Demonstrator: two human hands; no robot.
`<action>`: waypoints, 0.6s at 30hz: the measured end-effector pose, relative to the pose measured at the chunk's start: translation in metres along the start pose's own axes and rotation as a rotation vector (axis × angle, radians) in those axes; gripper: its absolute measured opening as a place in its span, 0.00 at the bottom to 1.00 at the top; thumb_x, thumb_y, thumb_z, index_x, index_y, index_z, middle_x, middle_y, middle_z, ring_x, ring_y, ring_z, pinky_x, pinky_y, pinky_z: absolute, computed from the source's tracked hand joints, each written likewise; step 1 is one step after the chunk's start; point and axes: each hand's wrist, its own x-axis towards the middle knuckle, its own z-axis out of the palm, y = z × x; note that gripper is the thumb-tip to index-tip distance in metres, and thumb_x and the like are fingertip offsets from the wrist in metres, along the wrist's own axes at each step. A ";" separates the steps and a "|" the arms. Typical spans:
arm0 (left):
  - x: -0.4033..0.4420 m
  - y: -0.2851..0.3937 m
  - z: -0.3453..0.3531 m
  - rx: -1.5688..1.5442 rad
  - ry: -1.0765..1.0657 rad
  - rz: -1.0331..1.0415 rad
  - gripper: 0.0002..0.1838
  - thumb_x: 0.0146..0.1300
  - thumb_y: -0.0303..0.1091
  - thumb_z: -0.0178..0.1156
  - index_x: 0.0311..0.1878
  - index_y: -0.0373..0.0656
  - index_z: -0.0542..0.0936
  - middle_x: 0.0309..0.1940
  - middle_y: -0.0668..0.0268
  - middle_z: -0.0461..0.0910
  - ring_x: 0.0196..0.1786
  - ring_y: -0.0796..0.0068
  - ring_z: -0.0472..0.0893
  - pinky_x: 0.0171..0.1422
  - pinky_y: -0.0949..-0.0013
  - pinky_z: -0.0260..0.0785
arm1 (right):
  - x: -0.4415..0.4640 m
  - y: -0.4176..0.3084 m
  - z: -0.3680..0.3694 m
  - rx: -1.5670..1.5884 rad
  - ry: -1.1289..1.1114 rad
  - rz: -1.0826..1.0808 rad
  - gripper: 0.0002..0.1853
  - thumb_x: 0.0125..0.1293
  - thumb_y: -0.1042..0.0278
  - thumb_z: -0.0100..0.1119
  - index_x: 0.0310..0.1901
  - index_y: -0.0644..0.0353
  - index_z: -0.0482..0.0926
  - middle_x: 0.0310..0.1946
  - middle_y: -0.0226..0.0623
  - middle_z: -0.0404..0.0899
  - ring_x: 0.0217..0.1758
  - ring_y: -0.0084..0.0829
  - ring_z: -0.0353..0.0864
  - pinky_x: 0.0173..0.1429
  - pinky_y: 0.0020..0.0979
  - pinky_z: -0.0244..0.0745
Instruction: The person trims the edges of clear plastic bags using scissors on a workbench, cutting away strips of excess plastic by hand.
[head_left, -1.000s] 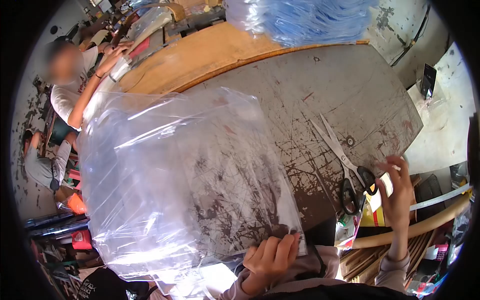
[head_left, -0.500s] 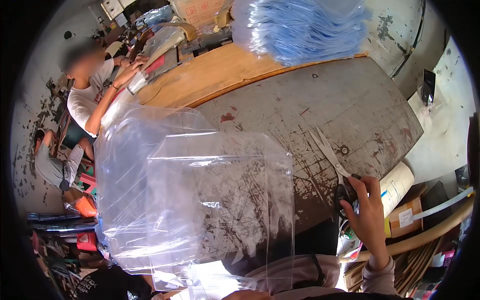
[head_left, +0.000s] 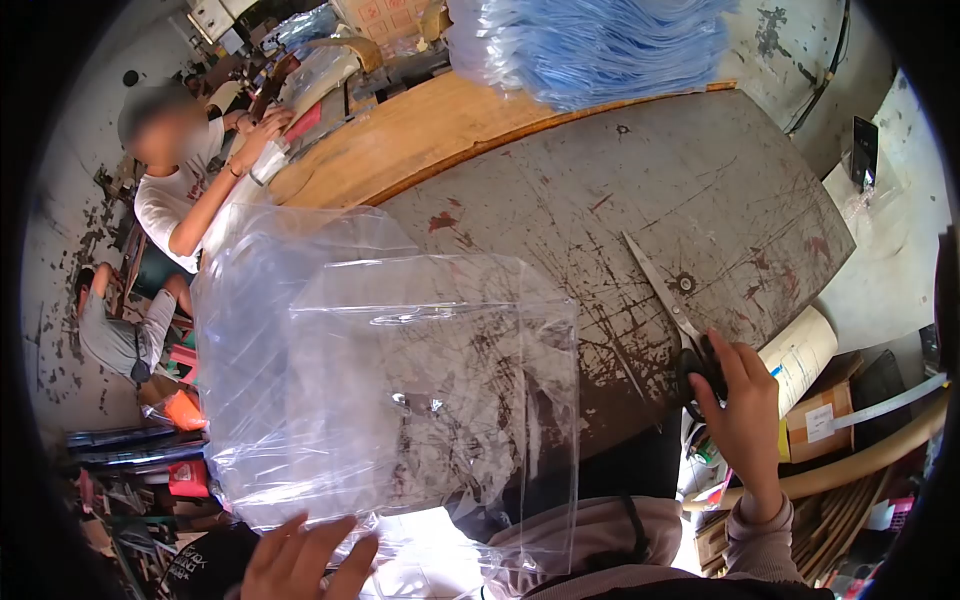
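Clear plastic sheets or bags (head_left: 430, 400) lie over the left part of the scratched grey table (head_left: 700, 180) and hang past its near edge. My left hand (head_left: 310, 560) is at the bottom of the view, fingers spread, by the near edge of the plastic. On the right, my right hand (head_left: 740, 410) has its fingers at the black handles of the scissors (head_left: 680, 315). The blades look closed and point away from me over the table.
A wooden board (head_left: 410, 130) and a stack of bluish plastic (head_left: 600, 45) are at the far side. Two other people are at the left, one (head_left: 190, 190) with hands on material. Cardboard box (head_left: 820, 420) and paper roll (head_left: 800, 350) sit right.
My right hand has come down to the scissors, whose blades have closed. My left hand has let go of the plastic's near right corner and moved left. The plastic's right edge has shifted.
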 end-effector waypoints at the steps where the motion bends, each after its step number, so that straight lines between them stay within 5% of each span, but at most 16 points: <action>1: 0.019 -0.008 -0.005 0.035 0.010 0.087 0.15 0.52 0.27 0.63 0.45 0.38 0.77 0.40 0.56 0.78 0.36 0.61 0.80 0.39 0.65 0.74 | 0.001 0.000 -0.002 0.043 -0.013 0.022 0.23 0.53 0.74 0.62 0.52 0.66 0.72 0.34 0.47 0.73 0.33 0.48 0.74 0.37 0.39 0.69; 2: 0.037 -0.010 0.005 0.093 0.007 0.100 0.11 0.49 0.35 0.66 0.37 0.46 0.80 0.36 0.68 0.78 0.38 0.73 0.78 0.44 0.67 0.71 | 0.002 0.001 -0.002 0.093 0.012 0.014 0.21 0.54 0.74 0.61 0.51 0.67 0.73 0.33 0.47 0.73 0.31 0.49 0.74 0.35 0.40 0.69; 4: 0.084 -0.022 0.015 0.029 -0.014 0.319 0.17 0.48 0.30 0.58 0.45 0.41 0.77 0.51 0.62 0.74 0.52 0.70 0.75 0.60 0.65 0.65 | 0.000 0.002 -0.009 0.121 -0.013 0.026 0.21 0.54 0.75 0.62 0.52 0.67 0.72 0.34 0.48 0.74 0.33 0.47 0.75 0.37 0.38 0.70; 6: 0.138 -0.028 0.044 0.160 0.053 0.466 0.20 0.53 0.37 0.61 0.50 0.46 0.76 0.56 0.64 0.70 0.55 0.67 0.73 0.61 0.64 0.64 | -0.005 0.003 -0.012 0.143 -0.044 0.035 0.22 0.54 0.76 0.62 0.53 0.66 0.72 0.36 0.48 0.75 0.34 0.45 0.77 0.38 0.35 0.71; 8: 0.194 -0.040 0.076 0.044 0.218 0.561 0.24 0.53 0.39 0.61 0.55 0.47 0.72 0.61 0.65 0.65 0.59 0.66 0.69 0.63 0.62 0.60 | -0.014 0.006 -0.014 0.451 -0.065 0.312 0.24 0.54 0.79 0.61 0.55 0.65 0.72 0.40 0.44 0.77 0.39 0.36 0.79 0.45 0.30 0.73; 13: 0.250 -0.064 0.089 -0.326 0.164 0.680 0.19 0.51 0.39 0.65 0.46 0.48 0.73 0.55 0.66 0.68 0.55 0.66 0.69 0.56 0.61 0.62 | -0.036 0.022 -0.010 0.701 0.054 0.395 0.23 0.54 0.82 0.59 0.55 0.66 0.71 0.38 0.38 0.79 0.40 0.28 0.79 0.50 0.25 0.71; 15: 0.254 -0.065 0.091 -0.353 0.158 0.670 0.17 0.52 0.38 0.65 0.43 0.47 0.73 0.50 0.67 0.70 0.53 0.66 0.71 0.54 0.60 0.63 | -0.039 0.027 -0.005 1.098 0.118 0.474 0.25 0.55 0.80 0.60 0.56 0.68 0.69 0.37 0.41 0.79 0.38 0.27 0.79 0.47 0.25 0.72; 18: 0.256 -0.075 0.100 -0.539 0.144 0.657 0.14 0.53 0.36 0.64 0.40 0.45 0.73 0.38 0.68 0.74 0.45 0.67 0.74 0.50 0.61 0.64 | -0.034 0.018 0.002 1.251 0.103 0.489 0.36 0.51 0.62 0.69 0.59 0.69 0.65 0.37 0.45 0.79 0.35 0.26 0.78 0.41 0.24 0.73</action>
